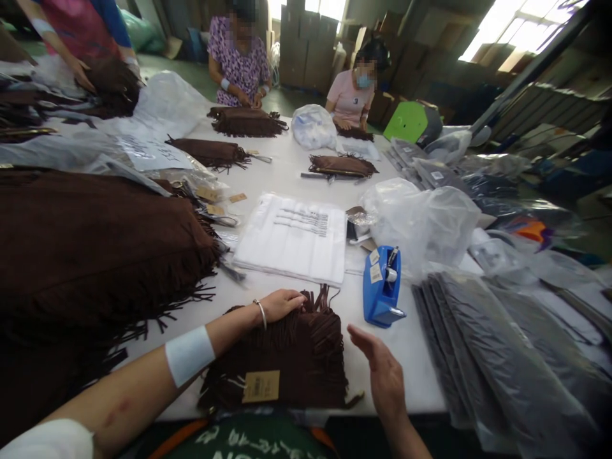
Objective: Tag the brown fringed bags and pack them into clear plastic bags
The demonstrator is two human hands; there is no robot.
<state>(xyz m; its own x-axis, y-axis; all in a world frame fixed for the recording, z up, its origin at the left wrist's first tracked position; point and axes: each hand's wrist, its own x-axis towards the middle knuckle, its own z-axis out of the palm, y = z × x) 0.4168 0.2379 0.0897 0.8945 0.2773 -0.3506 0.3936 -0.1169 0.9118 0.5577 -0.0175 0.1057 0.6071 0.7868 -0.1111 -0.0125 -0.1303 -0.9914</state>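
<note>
A dark brown fringed bag [306,357] lies at the table's near edge, with a tan paper tag [261,386] on its front. My left hand [282,306] rests on the bag's far edge, its fingers stretched out over the fringe. To the right of the bag, my right hand [382,370] is held apart from it, fingers extended and nothing in them. A stack of white printed plastic bags [296,236] lies just beyond the fringe. Beyond my right hand stands a blue tape dispenser [377,287].
Large brown fringed pieces [95,236] are piled at left. Grey plastic-wrapped packs [507,350] lie at right, near crumpled clear plastic [421,217]. Farther along the white table [282,175] are more fringed bags [342,166]. Several co-workers stand across the table.
</note>
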